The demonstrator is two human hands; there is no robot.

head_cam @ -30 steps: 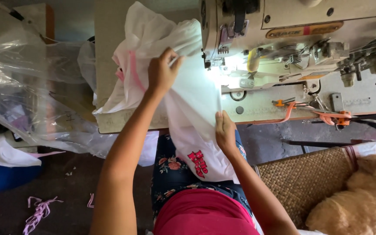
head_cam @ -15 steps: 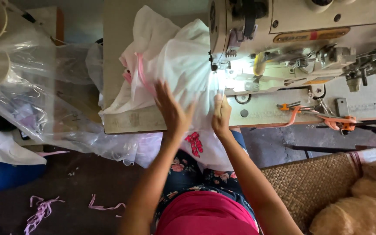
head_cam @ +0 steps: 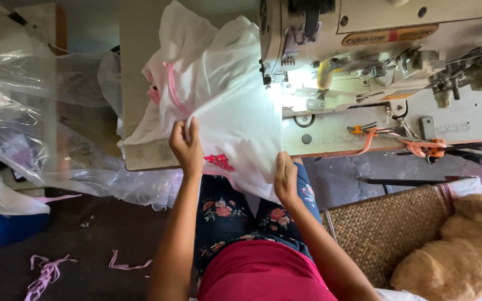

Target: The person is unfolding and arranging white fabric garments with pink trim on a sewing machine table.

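Note:
A white cloth garment (head_cam: 227,100) with pink trim lies across the sewing table (head_cam: 140,159) and hangs over its front edge. My left hand (head_cam: 186,146) pinches a fold of it near the table's edge. My right hand (head_cam: 285,179) grips the cloth's lower right edge, just below the lit needle area of the industrial sewing machine (head_cam: 386,67). A red print (head_cam: 218,161) shows on the cloth between my hands.
Clear plastic sheeting (head_cam: 46,128) bulges at the left. An orange-tan cat (head_cam: 464,251) lies on a woven basket seat (head_cam: 386,228) at the lower right. Pink fabric scraps (head_cam: 46,270) litter the dark floor. Orange-handled snips (head_cam: 419,146) rest on the machine bed.
My left hand has dropped from high on the cloth down to the table's front edge. My right hand has shifted right along the hem, and the cloth now spreads toward the needle.

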